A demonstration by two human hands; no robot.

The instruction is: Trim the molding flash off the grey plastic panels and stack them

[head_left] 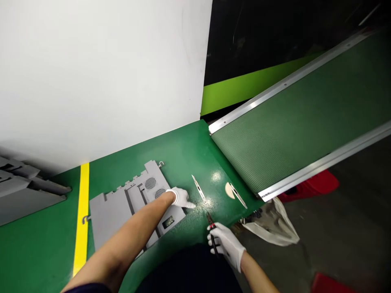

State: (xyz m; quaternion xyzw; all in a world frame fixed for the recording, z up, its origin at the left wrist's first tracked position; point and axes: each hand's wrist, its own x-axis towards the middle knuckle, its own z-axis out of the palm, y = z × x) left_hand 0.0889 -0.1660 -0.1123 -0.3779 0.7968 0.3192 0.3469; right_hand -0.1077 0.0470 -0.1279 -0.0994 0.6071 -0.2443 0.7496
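A grey moulded plastic panel [113, 215] with round grilles, slots and small hooks lies flat on the green table [180, 150]. Over its right edge is my left hand [181, 198], in a white glove; a digit points out to the right, and no object shows in it. My right hand [227, 244], also gloved in white, is closed around the handles of cutting pliers [210, 221]. The jaws of the pliers point away from me, close to a slim white utility knife [199, 189] lying on the table.
A second slim knife [238, 196] lies beside a round cream disc [229, 190] near the table's right edge. A green conveyor belt [299, 118] with metal rails rises to the right. More grey panels [24, 191] stand at left. A white bag [271, 224] hangs below the conveyor.
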